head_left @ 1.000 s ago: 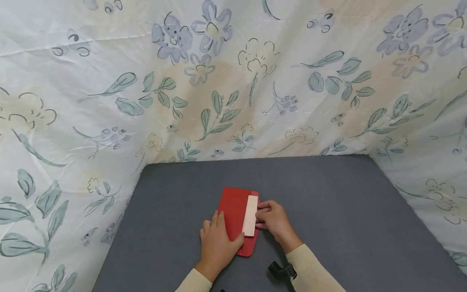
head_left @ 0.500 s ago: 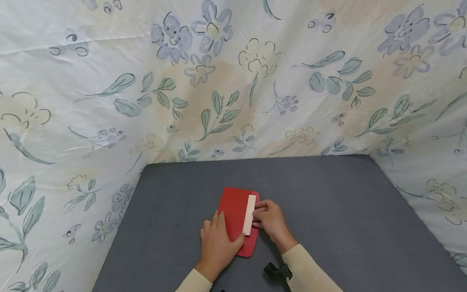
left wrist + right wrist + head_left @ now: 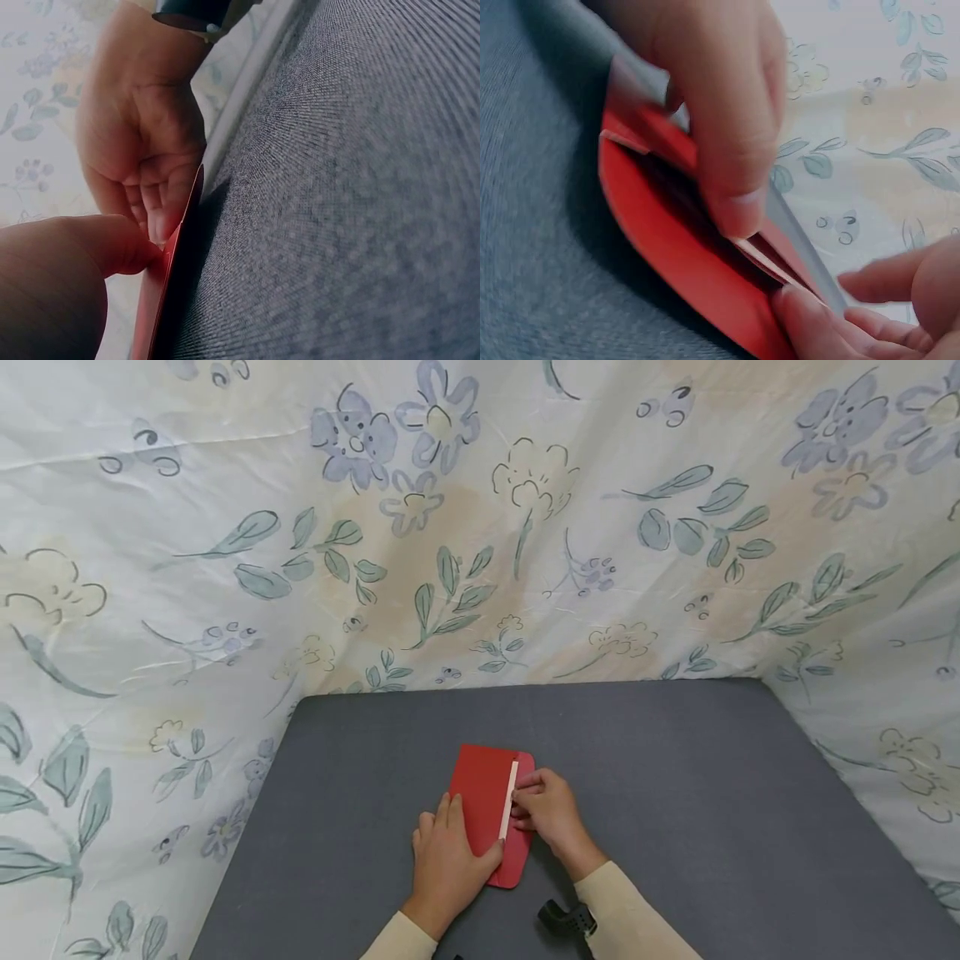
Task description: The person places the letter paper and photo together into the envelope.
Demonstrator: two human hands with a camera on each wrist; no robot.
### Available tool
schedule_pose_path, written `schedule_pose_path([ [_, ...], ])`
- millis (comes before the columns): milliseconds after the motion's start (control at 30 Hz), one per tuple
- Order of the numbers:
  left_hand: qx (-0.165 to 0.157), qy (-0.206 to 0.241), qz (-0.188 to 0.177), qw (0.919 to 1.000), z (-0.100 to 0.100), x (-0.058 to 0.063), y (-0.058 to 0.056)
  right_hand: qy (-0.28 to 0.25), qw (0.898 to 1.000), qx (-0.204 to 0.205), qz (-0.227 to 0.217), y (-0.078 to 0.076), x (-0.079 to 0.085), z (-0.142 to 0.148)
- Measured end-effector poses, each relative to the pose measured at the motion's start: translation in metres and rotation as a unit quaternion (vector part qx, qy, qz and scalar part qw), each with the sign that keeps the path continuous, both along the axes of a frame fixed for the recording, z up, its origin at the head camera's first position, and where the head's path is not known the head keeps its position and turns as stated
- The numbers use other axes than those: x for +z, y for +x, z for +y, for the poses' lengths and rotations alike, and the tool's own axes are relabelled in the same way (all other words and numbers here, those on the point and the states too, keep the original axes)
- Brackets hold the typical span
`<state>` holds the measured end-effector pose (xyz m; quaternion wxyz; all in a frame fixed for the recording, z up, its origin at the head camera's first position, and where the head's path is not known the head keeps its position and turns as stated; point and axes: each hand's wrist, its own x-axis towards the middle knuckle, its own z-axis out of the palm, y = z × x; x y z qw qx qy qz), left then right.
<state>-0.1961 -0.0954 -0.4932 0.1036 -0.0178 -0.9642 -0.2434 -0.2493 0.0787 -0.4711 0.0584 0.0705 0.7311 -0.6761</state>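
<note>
A red envelope (image 3: pixel 480 785) lies on the table with its flap (image 3: pixel 516 864) folded out to the right. Only a narrow cream strip of paper (image 3: pixel 507 806) shows at its mouth. My left hand (image 3: pixel 448 864) holds the envelope across its near half, fingertips at the far-left edge and thumb at the mouth. In the right wrist view, the left thumb (image 3: pixel 739 202) rests right at the paper's edge and the envelope gapes. My right hand (image 3: pixel 553 814) pinches the paper's outer edge between thumb and fingers, over the flap. The rest of the paper is hidden inside.
The dark grey table (image 3: pixel 712 810) spreads out around the envelope. Floral cloth (image 3: pixel 562 527) rises behind it and along both sides. A black device (image 3: pixel 562 918) is strapped to my right wrist and overhangs the table near the cuff.
My right hand has moved left, and the paper has slid into the envelope, its visible strip shrinking from wide to thin. My left hand and the envelope have stayed in place.
</note>
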Motion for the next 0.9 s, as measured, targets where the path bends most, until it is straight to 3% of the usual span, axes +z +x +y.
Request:
schedule_pose_path([
  [300, -0.006, 0.000, 0.001, 1.0000, -0.0007, 0.0018, -0.0004, -0.055, 0.997, 0.044, -0.026, 0.0033, -0.0016, 0.0006],
  [600, -0.003, 0.000, -0.006, 1.0000, -0.0001, 0.0015, -0.0013, -0.078, 0.996, 0.033, 0.005, 0.0007, -0.0020, 0.0003],
  [900, -0.003, -0.003, -0.008, 1.0000, 0.0001, 0.0016, -0.0009, -0.101, 0.993, 0.054, -0.015, -0.0059, -0.0047, 0.0054],
])
